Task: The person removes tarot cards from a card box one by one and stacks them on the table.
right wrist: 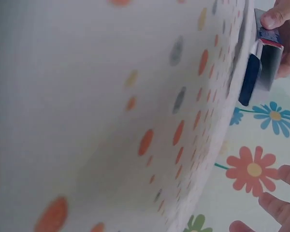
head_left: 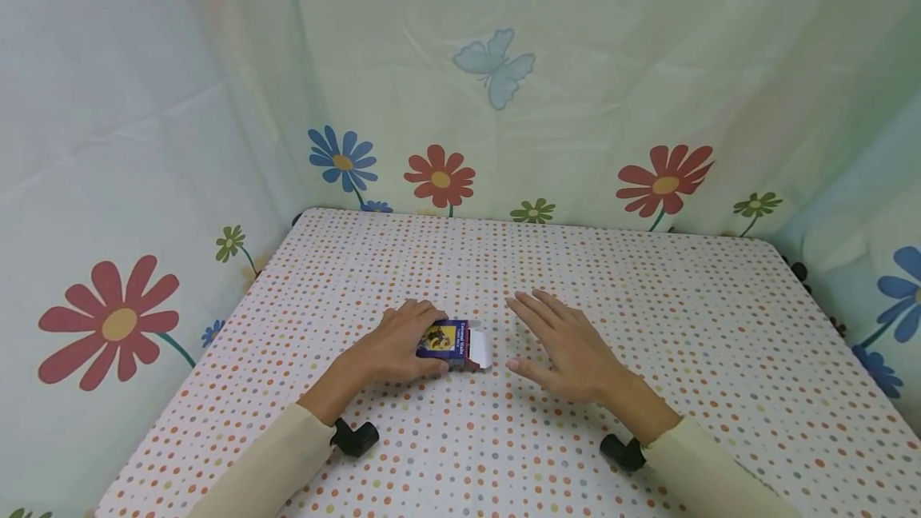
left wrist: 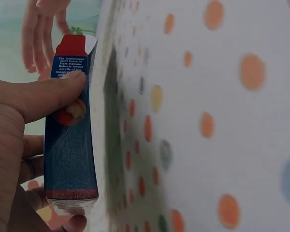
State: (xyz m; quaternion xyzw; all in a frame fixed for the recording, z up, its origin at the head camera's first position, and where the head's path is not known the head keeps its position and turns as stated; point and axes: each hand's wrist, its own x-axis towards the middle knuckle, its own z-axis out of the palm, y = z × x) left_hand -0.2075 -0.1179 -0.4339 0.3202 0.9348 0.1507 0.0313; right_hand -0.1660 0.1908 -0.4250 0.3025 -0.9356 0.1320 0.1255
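In the head view, my left hand grips a small dark blue card box, printed "Universal Waite" with a yellow picture. Its thumb lies along the near narrow side, and the other fingers go round the far side. The box's right end stands open, with a white flap folded out. In the right wrist view, the box shows a hollow grey inside at that end. To the right of the box, apart from it, my right hand hovers above the table with fingers extended, holding nothing.
A white tablecloth with coloured dots covers the table. Flower-print curtains hang behind it and at both sides. Black wrist cameras are worn on both wrists, below the cream sleeves.
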